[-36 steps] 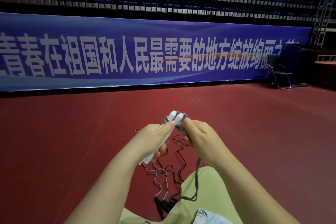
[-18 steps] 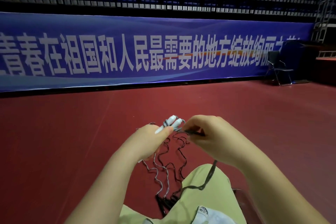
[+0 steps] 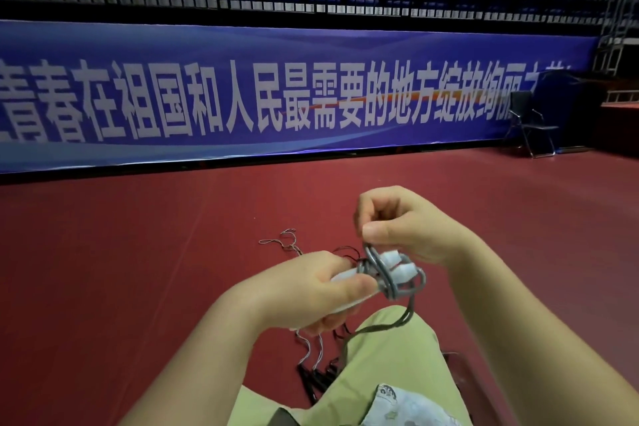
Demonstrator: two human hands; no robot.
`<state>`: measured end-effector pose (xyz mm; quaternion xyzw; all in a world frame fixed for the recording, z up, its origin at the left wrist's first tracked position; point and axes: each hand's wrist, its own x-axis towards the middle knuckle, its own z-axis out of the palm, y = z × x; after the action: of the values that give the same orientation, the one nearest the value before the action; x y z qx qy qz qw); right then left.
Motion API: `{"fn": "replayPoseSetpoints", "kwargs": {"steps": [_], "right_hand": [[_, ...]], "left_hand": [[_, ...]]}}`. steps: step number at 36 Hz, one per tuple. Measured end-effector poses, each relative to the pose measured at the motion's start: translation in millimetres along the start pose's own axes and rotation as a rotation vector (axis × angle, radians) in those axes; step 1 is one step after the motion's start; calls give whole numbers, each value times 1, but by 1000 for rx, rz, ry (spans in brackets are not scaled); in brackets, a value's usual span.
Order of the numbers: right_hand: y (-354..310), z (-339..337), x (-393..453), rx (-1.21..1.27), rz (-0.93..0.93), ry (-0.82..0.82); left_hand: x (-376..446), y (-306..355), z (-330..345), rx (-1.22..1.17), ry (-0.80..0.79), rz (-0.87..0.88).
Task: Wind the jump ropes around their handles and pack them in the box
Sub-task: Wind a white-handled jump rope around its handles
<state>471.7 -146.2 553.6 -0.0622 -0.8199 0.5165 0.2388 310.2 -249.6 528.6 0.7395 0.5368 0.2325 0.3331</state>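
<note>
A red floor [image 3: 138, 270] is seen; thin tangled ropes [image 3: 287, 243] and black handles [image 3: 313, 382] are laid on it, and a folding chair [image 3: 529, 124] is stood at its far right edge.

We note the left hand [image 3: 304, 290] before and below the right hand [image 3: 404, 225], the paired white plastic handles [image 3: 387, 268] between them. Loose thin jump ropes [image 3: 311, 353] lie on the red floor [image 3: 138, 270] beneath. A folding metal chair [image 3: 530, 124] stands far right, before the long blue banner [image 3: 242, 97].

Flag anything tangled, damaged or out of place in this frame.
Nothing looks damaged. The left hand grips the white handles; the right hand pinches the gray rope looped round them. Other jump ropes lie loosely tangled on the red floor.
</note>
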Motion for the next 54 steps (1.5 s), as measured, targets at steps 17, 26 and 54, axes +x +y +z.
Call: {"fn": "replayPoseSetpoints", "kwargs": {"steps": [17, 26, 54], "right_hand": [[24, 41, -2, -338, 38, 541], [33, 46, 3, -568, 119, 753], [31, 58, 14, 43, 307, 654]], "left_hand": [[7, -15, -6, -472, 315, -32], [11, -15, 0, -453, 331, -55], [10, -6, 0, 919, 672, -170]]}}
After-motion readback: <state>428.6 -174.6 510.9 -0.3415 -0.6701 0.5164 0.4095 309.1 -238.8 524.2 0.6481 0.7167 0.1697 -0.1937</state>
